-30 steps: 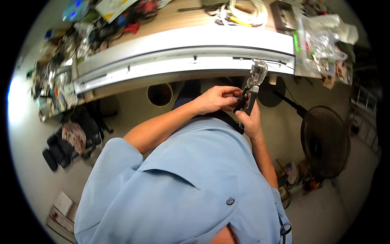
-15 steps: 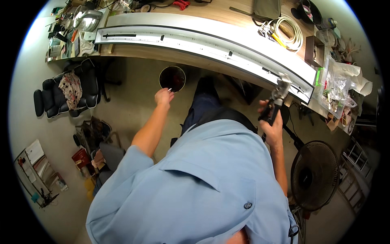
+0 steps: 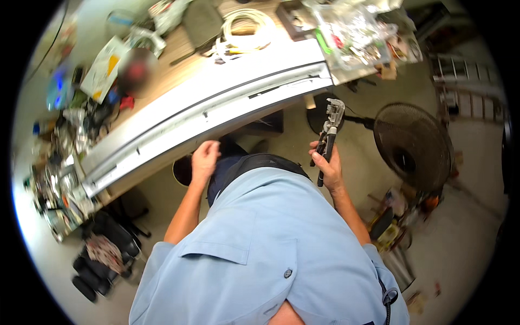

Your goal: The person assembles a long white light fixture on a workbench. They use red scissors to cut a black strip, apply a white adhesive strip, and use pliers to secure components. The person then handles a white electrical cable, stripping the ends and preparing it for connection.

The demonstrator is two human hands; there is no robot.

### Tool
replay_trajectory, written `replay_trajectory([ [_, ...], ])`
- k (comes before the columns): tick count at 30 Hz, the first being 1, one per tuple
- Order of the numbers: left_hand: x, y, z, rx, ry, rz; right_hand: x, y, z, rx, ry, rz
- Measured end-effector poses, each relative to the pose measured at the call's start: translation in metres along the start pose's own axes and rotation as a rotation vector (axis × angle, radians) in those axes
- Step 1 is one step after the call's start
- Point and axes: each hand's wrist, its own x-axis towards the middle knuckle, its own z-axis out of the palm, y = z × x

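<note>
My right hand (image 3: 331, 165) is wrapped round the black handles of crimping pliers (image 3: 333, 116). Their metal jaws point up, in front of the bench's right end. My left hand (image 3: 205, 158) is near the bench's front edge, its fingers curled together. Anything between those fingertips is too small or hidden to make out. Just left of that hand, a round bin (image 3: 181, 171) shows in part, its opening dark. A long white channel with a dark border (image 3: 216, 116) lies along the bench front, with a few small black pieces in it.
A coil of white cable (image 3: 252, 24) lies on the bench behind the channel. At the right end stands a clear plastic tray of small parts (image 3: 355, 43). A black fan (image 3: 414, 146) stands to my right. A black chair (image 3: 105, 254) is at the lower left.
My view has swung to the right. The left hand has left the bin's rim, where it held a small whitish thing. The right hand still grips the crimping pliers.
</note>
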Motion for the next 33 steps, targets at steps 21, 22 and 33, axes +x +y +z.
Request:
replay_trajectory([
  [21, 0.170, 0.203, 0.297, 0.558, -0.599, 0.746, -0.081, 0.014, 0.061, 0.510, 0.586, 0.117],
  [22, 0.165, 0.205, 0.290, 0.498, -0.597, 0.736, -0.075, 0.017, 0.059, 0.592, 0.538, 0.121],
  [33, 0.122, 0.218, 0.196, 0.157, -0.859, 0.326, 0.029, -0.025, 0.054, 1.145, -0.015, 0.244],
])
